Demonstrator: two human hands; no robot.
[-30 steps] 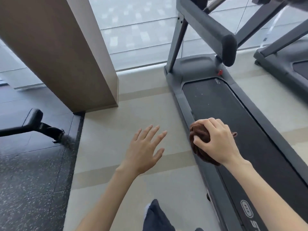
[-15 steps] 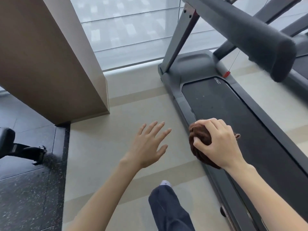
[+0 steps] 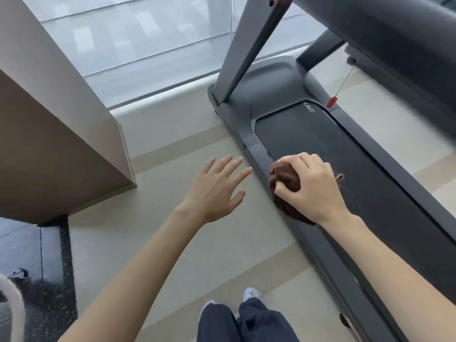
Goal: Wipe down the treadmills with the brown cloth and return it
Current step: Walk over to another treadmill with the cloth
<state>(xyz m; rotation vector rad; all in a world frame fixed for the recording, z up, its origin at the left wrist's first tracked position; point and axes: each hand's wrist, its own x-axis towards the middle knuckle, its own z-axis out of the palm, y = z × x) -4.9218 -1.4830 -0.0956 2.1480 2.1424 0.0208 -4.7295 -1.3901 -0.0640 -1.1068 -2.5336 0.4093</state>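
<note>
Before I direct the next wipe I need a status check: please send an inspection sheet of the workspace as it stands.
Surface: treadmill with a dark belt and grey side rails.
Job's things: brown cloth, bunched, over the belt's left edge; cannot tell whether it touches.
Clutter: nothing seen.
Hands: right hand grips the cloth from above; left hand open, fingers spread over the floor, holding nothing.
Cables: red safety clip hangs on a thin cord near the belt's front end.
Surroundings: beige pillar on the left, window ahead, pale floor, dark speckled flooring at lower left.
</note>
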